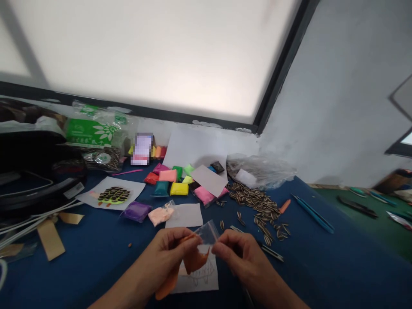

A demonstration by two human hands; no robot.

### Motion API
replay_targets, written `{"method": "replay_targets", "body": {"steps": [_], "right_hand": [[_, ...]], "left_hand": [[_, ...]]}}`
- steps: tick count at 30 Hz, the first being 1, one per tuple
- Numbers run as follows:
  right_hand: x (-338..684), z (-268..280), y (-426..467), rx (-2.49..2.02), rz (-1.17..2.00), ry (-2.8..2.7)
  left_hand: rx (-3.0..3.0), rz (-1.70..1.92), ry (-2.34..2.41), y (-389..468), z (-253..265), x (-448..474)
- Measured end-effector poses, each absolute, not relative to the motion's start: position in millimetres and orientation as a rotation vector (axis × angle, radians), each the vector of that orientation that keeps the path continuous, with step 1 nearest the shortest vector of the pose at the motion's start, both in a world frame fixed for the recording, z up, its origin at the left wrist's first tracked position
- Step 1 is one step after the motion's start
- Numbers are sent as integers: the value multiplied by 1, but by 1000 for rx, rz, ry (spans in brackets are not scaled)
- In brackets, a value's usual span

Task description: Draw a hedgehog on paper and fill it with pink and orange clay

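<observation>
My left hand [169, 249] is closed on a lump of orange modelling clay [195, 261], with part of it hanging down below the fingers. My right hand [240, 253] pinches the edge of a small clear plastic bag [209, 231] that stands up between both hands. How much clay sits inside the bag I cannot make out. Beneath the hands lies a paper with a pencil drawing [206, 281], partly covered by the left hand and the clay. A pair of tweezers [272, 252] rests just beyond the right hand.
Past the hands lie a blank paper [185, 215], a peach clay packet [161, 214], a purple packet [137, 211] and several others. Sunflower seeds [254, 199] are heaped at the right, near blue tweezers [313, 213]. A seed-covered picture [135, 186] and white cables [32, 223] are left.
</observation>
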State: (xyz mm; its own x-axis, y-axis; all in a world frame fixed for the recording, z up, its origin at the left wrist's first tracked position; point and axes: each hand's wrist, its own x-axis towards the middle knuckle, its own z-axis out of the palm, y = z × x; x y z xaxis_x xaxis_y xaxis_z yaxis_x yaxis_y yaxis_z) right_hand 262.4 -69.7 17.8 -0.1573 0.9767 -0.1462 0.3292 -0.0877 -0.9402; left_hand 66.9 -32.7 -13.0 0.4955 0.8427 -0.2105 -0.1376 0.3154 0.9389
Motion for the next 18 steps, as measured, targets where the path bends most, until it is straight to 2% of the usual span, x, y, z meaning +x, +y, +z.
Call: {"method": "replay_targets", "body": {"steps": [6, 18], "right_hand": [[267, 16, -67, -1355, 1335, -1539], [267, 15, -61, -1438, 1193, -1459]], "left_hand": [[1031, 721, 787, -33, 1, 64], [846, 734, 773, -39, -14, 76]]}}
